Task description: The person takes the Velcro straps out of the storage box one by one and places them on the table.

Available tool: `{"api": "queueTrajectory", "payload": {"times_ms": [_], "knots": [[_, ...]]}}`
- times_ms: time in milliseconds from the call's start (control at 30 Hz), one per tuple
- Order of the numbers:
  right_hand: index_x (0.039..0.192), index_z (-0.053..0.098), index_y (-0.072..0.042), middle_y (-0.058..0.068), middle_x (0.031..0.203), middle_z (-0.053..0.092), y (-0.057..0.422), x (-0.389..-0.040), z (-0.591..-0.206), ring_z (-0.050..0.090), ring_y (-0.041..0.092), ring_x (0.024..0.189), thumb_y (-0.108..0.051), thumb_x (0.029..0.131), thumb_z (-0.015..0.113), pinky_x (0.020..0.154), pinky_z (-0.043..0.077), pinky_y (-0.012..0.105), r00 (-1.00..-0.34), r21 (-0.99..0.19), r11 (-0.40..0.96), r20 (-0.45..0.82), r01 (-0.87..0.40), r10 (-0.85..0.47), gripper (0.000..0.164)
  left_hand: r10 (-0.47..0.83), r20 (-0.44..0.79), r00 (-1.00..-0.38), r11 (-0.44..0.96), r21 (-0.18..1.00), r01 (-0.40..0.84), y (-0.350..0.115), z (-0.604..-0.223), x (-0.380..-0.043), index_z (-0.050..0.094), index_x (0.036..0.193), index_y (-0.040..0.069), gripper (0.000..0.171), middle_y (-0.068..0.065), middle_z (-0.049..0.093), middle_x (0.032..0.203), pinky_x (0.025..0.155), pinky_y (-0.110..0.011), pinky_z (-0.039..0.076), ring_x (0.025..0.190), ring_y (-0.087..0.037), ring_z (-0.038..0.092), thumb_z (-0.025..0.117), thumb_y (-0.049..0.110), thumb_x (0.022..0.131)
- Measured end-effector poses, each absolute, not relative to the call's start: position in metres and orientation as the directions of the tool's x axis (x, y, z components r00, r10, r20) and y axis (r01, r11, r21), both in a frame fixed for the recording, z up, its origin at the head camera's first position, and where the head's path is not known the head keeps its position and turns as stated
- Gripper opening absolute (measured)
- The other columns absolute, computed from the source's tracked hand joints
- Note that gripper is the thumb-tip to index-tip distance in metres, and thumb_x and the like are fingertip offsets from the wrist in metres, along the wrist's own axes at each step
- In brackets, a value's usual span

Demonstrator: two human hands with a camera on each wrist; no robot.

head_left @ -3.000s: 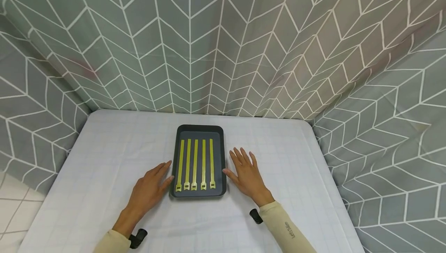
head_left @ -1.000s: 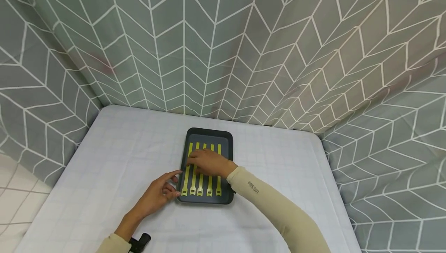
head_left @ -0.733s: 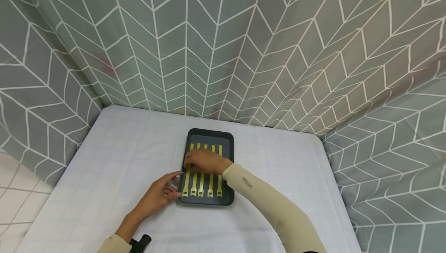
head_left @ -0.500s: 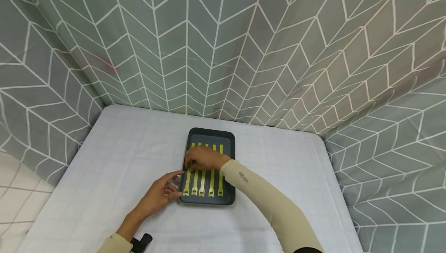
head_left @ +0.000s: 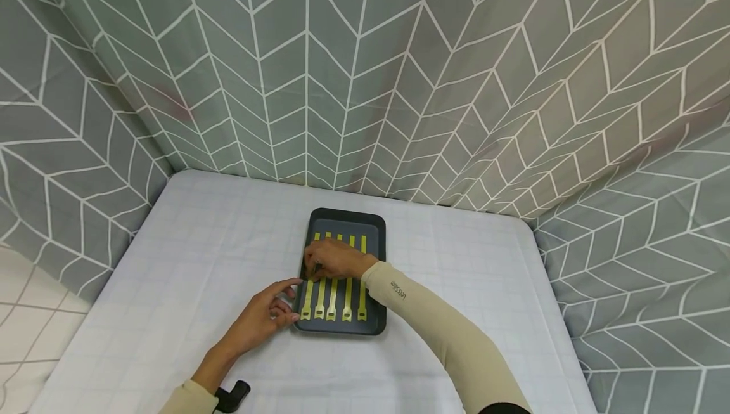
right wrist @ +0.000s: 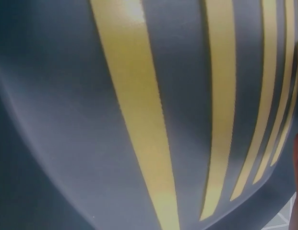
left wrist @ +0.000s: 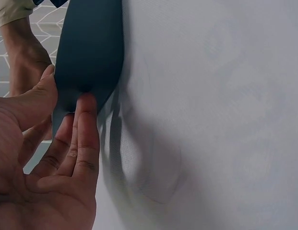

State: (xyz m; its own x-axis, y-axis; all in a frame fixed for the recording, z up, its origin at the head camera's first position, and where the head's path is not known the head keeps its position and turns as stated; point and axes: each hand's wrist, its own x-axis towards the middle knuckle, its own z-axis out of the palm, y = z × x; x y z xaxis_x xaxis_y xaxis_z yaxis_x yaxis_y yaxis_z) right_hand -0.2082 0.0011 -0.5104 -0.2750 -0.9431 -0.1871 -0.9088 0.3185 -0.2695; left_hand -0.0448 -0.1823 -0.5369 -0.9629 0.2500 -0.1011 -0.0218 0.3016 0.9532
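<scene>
In the head view, several yellow hook-and-loop cable ties lie side by side in a dark grey tray, slotted heads towards the person. My right hand reaches across the tray from the right, its bent fingers and thumb pinching the leftmost cable tie near its middle. The right wrist view shows ties lying flat, with the fingertips cut off at the right edge. My left hand steadies the tray's left side. In the left wrist view its fingers press the outer wall and the thumb meets the rim.
The tray stands on a table with a white cloth. Grey curtains with white zigzag lines hang behind the table and along both sides. A black wrist strap mount sits by the left wrist. Floor tiles show at the left.
My right hand has come from the table right of the tray to its left part, and its fingers have closed in at the leftmost tie. My left hand has moved closer against the tray.
</scene>
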Motion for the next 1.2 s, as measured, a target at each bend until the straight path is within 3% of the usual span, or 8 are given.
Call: {"api": "queueTrajectory", "payload": {"times_ms": [533,733,967,1200], "knots": [[0.095,0.080,-0.025,-0.012,0.101,0.067,0.000,-0.212,-0.514,0.057,0.005,0.101,-0.027,0.087,0.079,0.089,0.047,0.017,-0.268,-0.195,0.291,-0.136,-0.937,-0.954,0.009,0.248,-0.096,-0.964,0.314,0.949,-0.014,-0.182,-0.536,-0.049,0.047,0.146,0.007,0.068,-0.017,0.054,0.118,0.071,-0.025,0.056,0.084,-0.009,0.066,0.078,0.003,0.085],[0.092,0.078,-0.028,-0.016,0.098,0.068,0.000,-0.205,-0.521,0.057,0.003,0.096,-0.023,0.089,0.078,0.086,0.048,0.017,-0.218,-0.123,0.231,-0.112,-0.965,-0.969,0.006,0.249,-0.115,-0.962,0.329,0.944,-0.028,-0.180,-0.540,-0.041,0.046,0.146,0.007,0.069,-0.016,0.054,0.117,0.073,-0.025,0.056,0.084,-0.007,0.066,0.078,0.004,0.085],[0.091,0.075,-0.031,-0.019,0.096,0.069,-0.002,-0.195,-0.517,0.058,0.001,0.101,-0.020,0.091,0.075,0.089,0.047,0.023,-0.171,-0.009,0.174,-0.144,-0.985,-0.975,0.011,0.256,-0.094,-0.962,0.326,0.945,-0.005,-0.179,-0.542,-0.035,0.046,0.146,0.005,0.070,-0.016,0.054,0.117,0.073,-0.025,0.056,0.083,-0.007,0.067,0.078,0.003,0.084],[0.089,0.072,-0.028,-0.017,0.093,0.067,0.000,-0.200,-0.511,0.057,0.002,0.094,-0.015,0.097,0.068,0.086,0.047,0.023,-0.182,0.014,0.182,-0.114,-0.983,-0.977,0.016,0.257,-0.089,-0.962,0.323,0.946,-0.002,-0.180,-0.540,-0.040,0.046,0.146,0.005,0.071,-0.017,0.054,0.116,0.072,-0.025,0.056,0.082,-0.007,0.067,0.079,0.002,0.084]]}}
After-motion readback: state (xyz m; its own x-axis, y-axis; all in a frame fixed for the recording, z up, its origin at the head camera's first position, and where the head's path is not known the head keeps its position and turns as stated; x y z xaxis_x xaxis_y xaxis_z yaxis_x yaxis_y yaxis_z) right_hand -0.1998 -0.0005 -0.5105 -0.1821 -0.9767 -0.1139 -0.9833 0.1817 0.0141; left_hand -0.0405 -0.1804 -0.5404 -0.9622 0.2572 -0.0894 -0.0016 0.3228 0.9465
